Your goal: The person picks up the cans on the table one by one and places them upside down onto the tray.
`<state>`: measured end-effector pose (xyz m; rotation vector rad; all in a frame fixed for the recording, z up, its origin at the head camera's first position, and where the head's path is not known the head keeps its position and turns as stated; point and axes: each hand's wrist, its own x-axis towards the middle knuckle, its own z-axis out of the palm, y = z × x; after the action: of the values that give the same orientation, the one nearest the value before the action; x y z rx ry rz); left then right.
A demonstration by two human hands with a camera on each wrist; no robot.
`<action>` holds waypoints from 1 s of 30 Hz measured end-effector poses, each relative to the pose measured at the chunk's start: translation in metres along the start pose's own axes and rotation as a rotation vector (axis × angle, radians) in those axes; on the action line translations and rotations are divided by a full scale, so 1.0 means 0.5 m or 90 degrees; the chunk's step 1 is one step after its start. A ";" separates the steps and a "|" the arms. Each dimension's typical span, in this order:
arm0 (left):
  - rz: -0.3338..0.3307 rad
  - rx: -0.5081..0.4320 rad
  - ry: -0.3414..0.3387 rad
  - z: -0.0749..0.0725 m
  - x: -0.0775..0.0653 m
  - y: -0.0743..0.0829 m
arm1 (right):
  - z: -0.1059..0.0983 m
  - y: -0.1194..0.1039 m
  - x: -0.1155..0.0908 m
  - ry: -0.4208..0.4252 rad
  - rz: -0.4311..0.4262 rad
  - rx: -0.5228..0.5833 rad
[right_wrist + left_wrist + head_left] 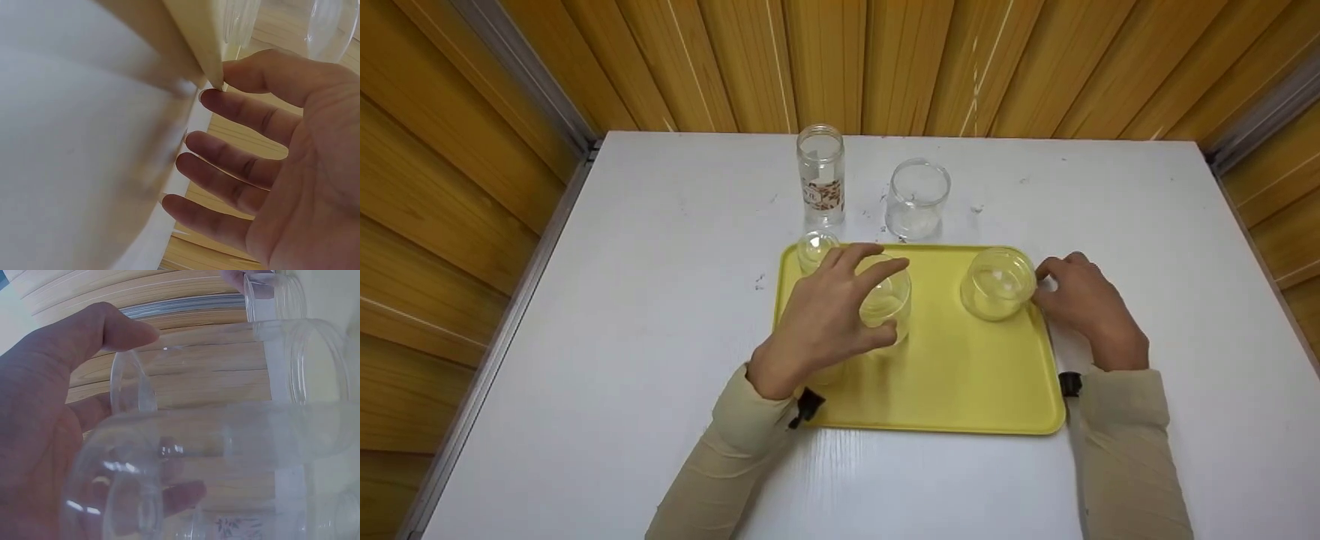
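Observation:
My left hand (826, 315) arches over a clear jar (894, 298) on the yellow tray (960, 379), thumb and fingers spread wide around its top. In the left wrist view the thumb lies along the jar's upper edge, and fingers show through the glass. Another clear jar (112, 472) stands nearer that wrist, mostly hidden under the hand in the head view. At the tray's right edge, my right hand (1084, 300) pinches the rim between thumb and index finger; its other fingers extend below. Beside it a clear jar (997, 289) stands on the tray.
A small clear jar (814, 251) occupies the tray's far left corner. Behind the tray, on the white table (660, 337), stand a tall printed bottle (822, 184) and a wide clear jar (917, 206). Wood-patterned panels (900, 67) enclose the table at the back and sides.

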<state>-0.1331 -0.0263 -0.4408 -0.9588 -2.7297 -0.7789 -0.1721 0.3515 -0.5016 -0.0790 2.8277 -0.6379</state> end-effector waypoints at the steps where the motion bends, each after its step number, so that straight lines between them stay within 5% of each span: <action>1: -0.001 -0.001 -0.002 0.000 0.000 0.000 | 0.000 0.000 0.000 -0.001 0.001 -0.003; 30: -0.007 -0.009 -0.055 0.011 0.002 -0.005 | 0.004 -0.003 -0.003 0.001 0.007 -0.024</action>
<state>-0.1352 -0.0247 -0.4460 -1.0046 -2.8084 -0.7770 -0.1702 0.3497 -0.5022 -0.0706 2.8400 -0.5821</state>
